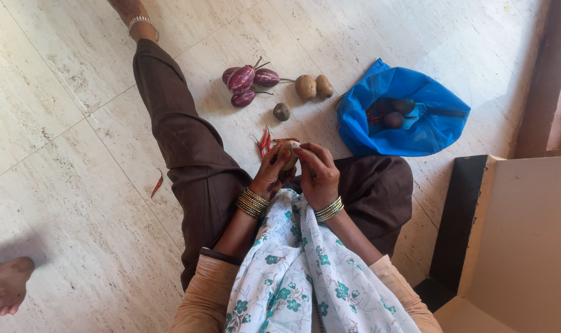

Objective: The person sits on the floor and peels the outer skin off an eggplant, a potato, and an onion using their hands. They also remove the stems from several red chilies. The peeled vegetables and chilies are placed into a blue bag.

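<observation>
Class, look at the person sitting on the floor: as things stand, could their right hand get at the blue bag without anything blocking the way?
Probably yes. The blue bag lies open on the floor just beyond the right hand, with bare tile between them. However, both hands are busy holding a small pale vegetable.

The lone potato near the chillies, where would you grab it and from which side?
Take the lone potato from straight above, fingertips pinching across its round middle. It is small and rounded, lying flat on the floor with bare tile all round, so any side is free. The aubergines and the two potatoes lie apart from it, and the chillies sit on its near side.
</observation>
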